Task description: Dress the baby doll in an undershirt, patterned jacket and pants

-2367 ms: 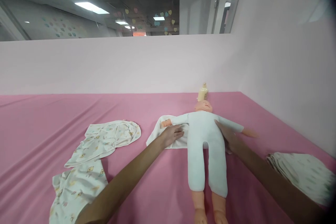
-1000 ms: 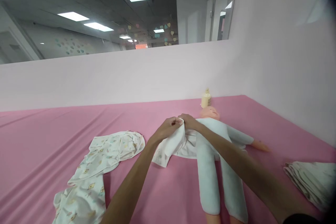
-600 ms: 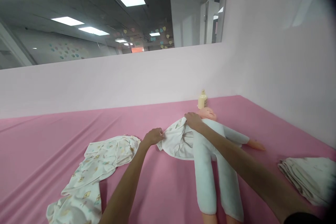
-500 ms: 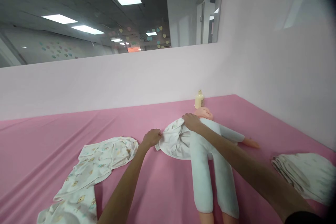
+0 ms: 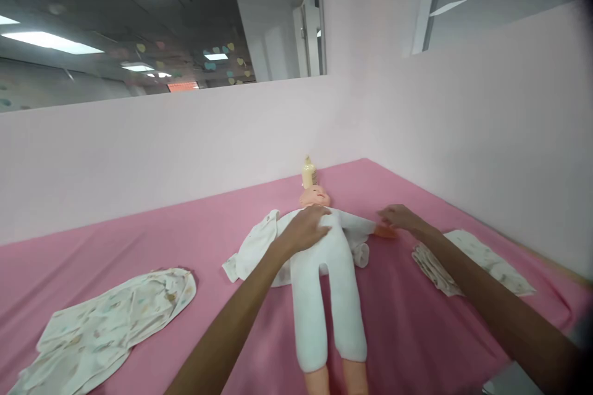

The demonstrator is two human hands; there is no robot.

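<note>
While I watch from my remote seat, the left hand (image 5: 303, 228) lies on the chest of the doll (image 5: 319, 253), its fingers extended and slightly spread, resting on the body without gripping it. The doll is on its back on the pink sheet (image 5: 204, 234), head toward the far edge, its feet cut off by the bottom of my view. The right hand (image 5: 401, 217) hovers just beside the doll's outstretched hand (image 5: 385, 232), fingers loosely bent; I cannot tell how far they are open, whether they touch it or whether they hold anything.

A white shirt (image 5: 252, 250) spreads from under the doll on the left, and bunched white cloth (image 5: 361, 254) shows on the right. Behind the head, a bottle (image 5: 309, 174) stands upright near the back wall (image 5: 185, 154), so that end is tight. The side wall (image 5: 486, 154) runs along the sheet's right edge, and a folded stack of cloths (image 5: 484, 260) lies partly behind the right forearm (image 5: 482, 288). I have a wider strip of sheet on the left, between the white shirt and a patterned garment (image 5: 115, 321), which runs out of view at the lower left.
</note>
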